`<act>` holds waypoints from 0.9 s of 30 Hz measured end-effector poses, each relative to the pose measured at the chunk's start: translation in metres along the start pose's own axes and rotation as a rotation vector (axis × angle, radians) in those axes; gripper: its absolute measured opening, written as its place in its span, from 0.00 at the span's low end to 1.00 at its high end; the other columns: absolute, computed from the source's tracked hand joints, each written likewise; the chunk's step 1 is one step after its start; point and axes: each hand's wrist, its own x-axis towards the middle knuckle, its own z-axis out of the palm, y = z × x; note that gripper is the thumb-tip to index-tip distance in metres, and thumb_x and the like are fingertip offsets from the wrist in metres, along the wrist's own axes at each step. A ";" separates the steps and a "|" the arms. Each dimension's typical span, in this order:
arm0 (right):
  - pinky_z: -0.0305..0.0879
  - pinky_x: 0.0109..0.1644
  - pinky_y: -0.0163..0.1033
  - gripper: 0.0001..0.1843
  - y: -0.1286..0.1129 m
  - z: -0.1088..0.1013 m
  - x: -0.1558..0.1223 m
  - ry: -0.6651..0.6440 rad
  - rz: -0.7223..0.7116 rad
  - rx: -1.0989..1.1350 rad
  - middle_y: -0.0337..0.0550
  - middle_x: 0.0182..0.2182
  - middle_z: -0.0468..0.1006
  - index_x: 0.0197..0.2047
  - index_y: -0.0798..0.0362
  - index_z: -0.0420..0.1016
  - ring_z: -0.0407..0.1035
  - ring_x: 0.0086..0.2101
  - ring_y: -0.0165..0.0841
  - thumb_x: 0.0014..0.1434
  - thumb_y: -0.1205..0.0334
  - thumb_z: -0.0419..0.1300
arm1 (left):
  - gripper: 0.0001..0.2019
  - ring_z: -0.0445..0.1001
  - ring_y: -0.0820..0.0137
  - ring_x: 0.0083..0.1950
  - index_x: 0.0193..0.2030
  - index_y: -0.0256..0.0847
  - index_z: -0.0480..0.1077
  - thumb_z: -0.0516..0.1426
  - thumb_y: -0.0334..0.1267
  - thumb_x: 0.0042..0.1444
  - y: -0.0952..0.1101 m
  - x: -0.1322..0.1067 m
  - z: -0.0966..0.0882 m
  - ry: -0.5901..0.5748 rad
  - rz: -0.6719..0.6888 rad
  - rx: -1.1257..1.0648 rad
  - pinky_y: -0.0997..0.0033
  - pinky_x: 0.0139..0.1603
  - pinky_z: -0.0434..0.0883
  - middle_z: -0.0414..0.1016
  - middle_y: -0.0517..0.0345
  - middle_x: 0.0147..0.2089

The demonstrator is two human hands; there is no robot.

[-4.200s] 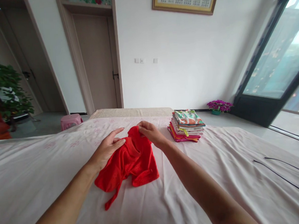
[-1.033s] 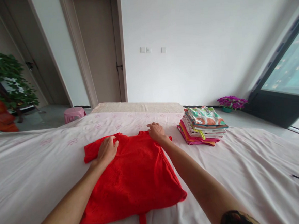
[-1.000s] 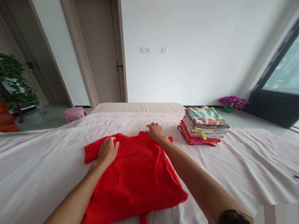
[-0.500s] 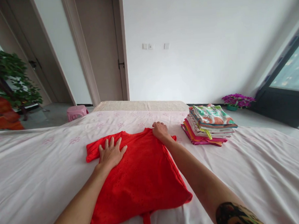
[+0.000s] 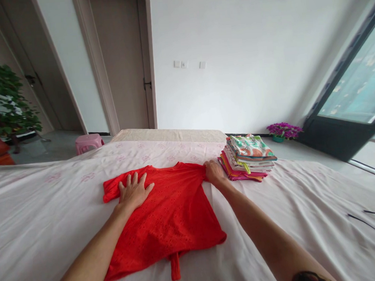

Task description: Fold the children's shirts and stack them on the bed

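Note:
A red short-sleeved top [image 5: 169, 210] lies spread on the pale sheet [image 5: 65, 234], its neckline away from me and a red strip sticking out at the hem. My left hand [image 5: 134, 191] rests flat on the upper left of the top, fingers spread. At the right sleeve, my right hand [image 5: 214, 172] has its fingers closed on the sleeve's end; the fingertips are partly hidden. The sleeve is pulled out to the side, with creases running from it across the chest.
Just beyond my right hand stands a stack of folded clothes [image 5: 251, 157]. Thin black cables [image 5: 371, 227] lie on the sheet at the right. Past the bed are a pink stool [image 5: 89, 144], a leafy plant [image 5: 1, 98] and purple flowers [image 5: 284, 130].
My right hand has moved from the shoulder near the neckline out to the right sleeve, which is now stretched sideways. My left hand stays flat on the top. The camera view has tilted up slightly.

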 end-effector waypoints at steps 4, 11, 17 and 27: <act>0.60 0.55 0.43 0.24 -0.015 -0.014 -0.016 0.110 -0.025 -0.007 0.55 0.53 0.73 0.60 0.53 0.69 0.66 0.53 0.41 0.65 0.72 0.45 | 0.31 0.54 0.47 0.71 0.68 0.37 0.62 0.46 0.54 0.64 0.000 -0.005 -0.002 0.238 0.109 -0.021 0.37 0.68 0.49 0.61 0.37 0.69; 0.45 0.69 0.49 0.31 -0.084 -0.010 -0.100 0.092 -0.404 0.140 0.51 0.68 0.59 0.70 0.54 0.56 0.48 0.67 0.43 0.66 0.58 0.50 | 0.22 0.70 0.61 0.60 0.59 0.37 0.70 0.45 0.42 0.66 -0.001 -0.011 -0.005 0.293 0.314 -0.120 0.62 0.64 0.63 0.73 0.45 0.59; 0.40 0.71 0.52 0.35 -0.068 0.005 -0.146 -0.076 -0.391 0.119 0.53 0.71 0.50 0.72 0.60 0.51 0.43 0.69 0.45 0.69 0.48 0.45 | 0.29 0.64 0.58 0.67 0.67 0.30 0.61 0.44 0.48 0.66 0.000 -0.048 -0.015 0.051 0.256 -0.125 0.59 0.67 0.60 0.65 0.38 0.66; 0.39 0.70 0.57 0.31 -0.044 -0.007 -0.149 -0.038 -0.264 -0.028 0.55 0.71 0.49 0.71 0.58 0.53 0.42 0.70 0.44 0.70 0.53 0.46 | 0.35 0.47 0.48 0.75 0.71 0.37 0.56 0.47 0.55 0.63 -0.013 -0.129 -0.035 -0.074 0.208 -0.018 0.46 0.70 0.50 0.49 0.35 0.74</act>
